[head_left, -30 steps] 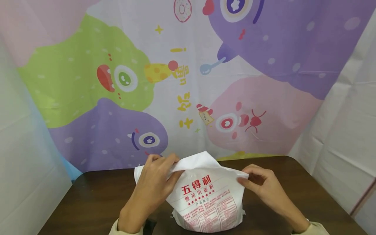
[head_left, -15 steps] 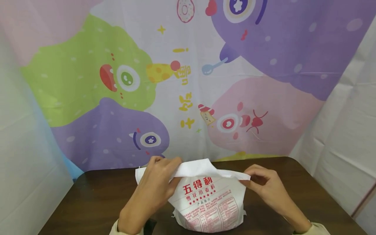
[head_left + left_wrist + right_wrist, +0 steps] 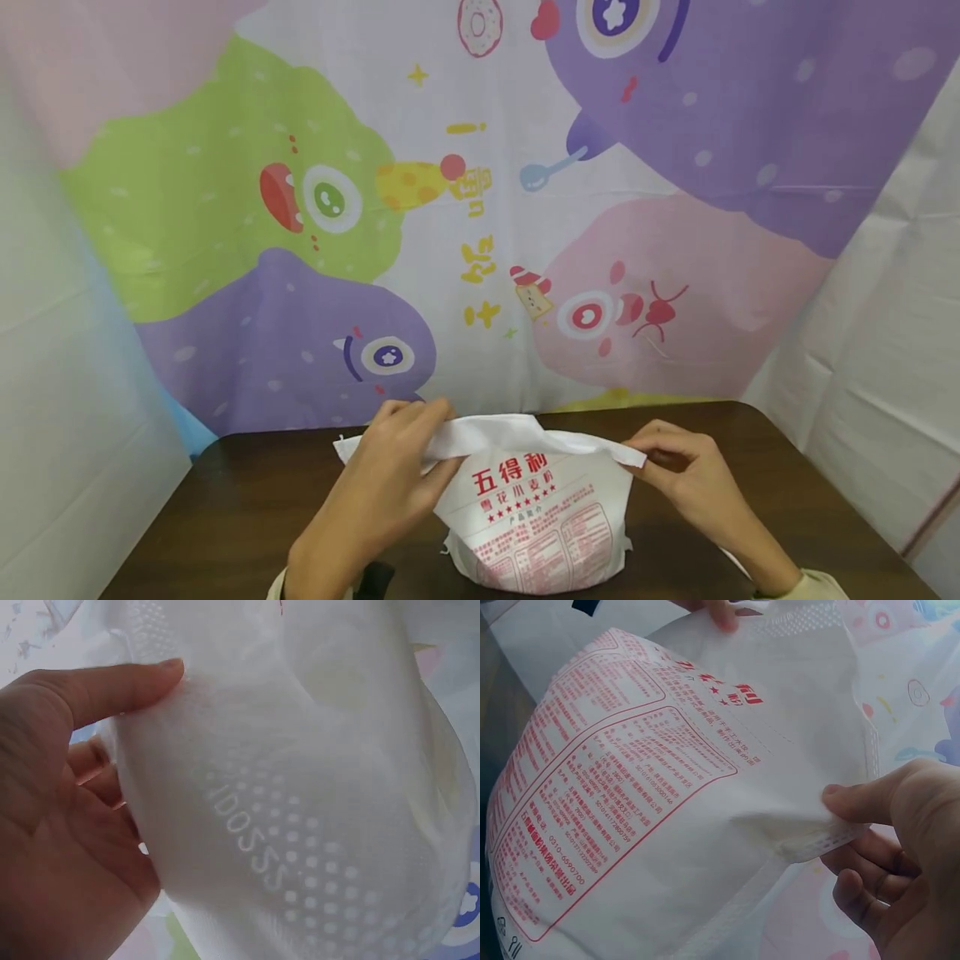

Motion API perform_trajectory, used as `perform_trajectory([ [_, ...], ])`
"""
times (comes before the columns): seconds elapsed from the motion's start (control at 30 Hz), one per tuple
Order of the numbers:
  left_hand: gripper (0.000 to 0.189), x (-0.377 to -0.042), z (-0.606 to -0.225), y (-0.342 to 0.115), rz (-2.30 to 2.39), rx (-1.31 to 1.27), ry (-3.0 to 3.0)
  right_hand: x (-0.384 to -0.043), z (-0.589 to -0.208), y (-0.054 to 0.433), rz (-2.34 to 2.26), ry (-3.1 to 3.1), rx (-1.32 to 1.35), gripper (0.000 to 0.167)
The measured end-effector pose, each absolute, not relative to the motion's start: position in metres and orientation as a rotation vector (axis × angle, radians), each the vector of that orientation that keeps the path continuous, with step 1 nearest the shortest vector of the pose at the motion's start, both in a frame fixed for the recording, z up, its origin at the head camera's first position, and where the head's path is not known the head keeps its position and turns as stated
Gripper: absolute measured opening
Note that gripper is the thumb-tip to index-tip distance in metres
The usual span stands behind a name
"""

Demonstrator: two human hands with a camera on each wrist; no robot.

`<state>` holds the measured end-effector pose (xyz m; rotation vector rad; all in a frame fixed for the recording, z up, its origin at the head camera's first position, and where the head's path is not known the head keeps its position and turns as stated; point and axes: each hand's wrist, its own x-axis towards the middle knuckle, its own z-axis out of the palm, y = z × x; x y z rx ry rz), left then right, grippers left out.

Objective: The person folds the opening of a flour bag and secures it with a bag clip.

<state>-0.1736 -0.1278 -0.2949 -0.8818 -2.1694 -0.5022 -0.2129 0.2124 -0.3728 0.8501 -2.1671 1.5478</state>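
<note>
A white flour bag (image 3: pixel 536 525) with red printing stands on the dark wooden table, its top edge folded over toward me in a white strip. My left hand (image 3: pixel 390 467) pinches this fold at the left, with the thumb in front and the fingers behind. At the right corner of the fold, my right hand (image 3: pixel 686 462) pinches the bag between thumb and fingers. The left wrist view shows the left thumb pressed on the white bag (image 3: pixel 300 787) above raised dots. In the right wrist view, the right thumb (image 3: pixel 847 802) lies on the bag's corner beside a dotted seam.
The brown table (image 3: pixel 217 517) has rounded far corners. Behind it hangs a cloth backdrop (image 3: pixel 480 367) with cartoon figures, and white cloth walls (image 3: pixel 870 350) close in both sides. A small black object (image 3: pixel 373 579) shows beside the left wrist.
The bag's top has come down from a raised peak into a flatter fold that covers the upper edge of the red print. Both hands keep their grip, the right slightly further right.
</note>
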Motion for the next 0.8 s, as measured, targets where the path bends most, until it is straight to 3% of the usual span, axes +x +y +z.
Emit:
perform_trajectory([
  [0.23,0.045,-0.1734,-0.2935,-0.1265,-0.456,-0.888,-2.097,-0.2145,-0.3743,0.2156,1.535,-2.158,0.865,0.025],
  [0.8,0.024,-0.1691,-0.2968,-0.1269,-0.369,-0.863,-2.163,-0.2139,-0.3716,0.2174,1.561,-2.195,0.860,0.023],
])
